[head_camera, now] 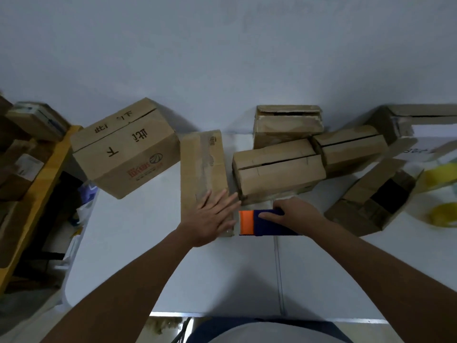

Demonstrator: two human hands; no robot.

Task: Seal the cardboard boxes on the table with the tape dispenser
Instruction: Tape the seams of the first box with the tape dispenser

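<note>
1. On the white counter, head view: the left hand, fingers spread flat, presses the near end of a tall box whose top already bears a strip of tape.
2. At 3 o'clock of that hand, the right hand grips the blue-and-orange tape dispenser, set against the box's near end.
3. Toward 1 o'clock, two boxes show open seams; sealing appears barely begun.

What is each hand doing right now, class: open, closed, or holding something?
Left hand: open, fingers straight, pressing flat on the taped box.
Right hand: closed around the tape dispenser, gripping it.
</note>
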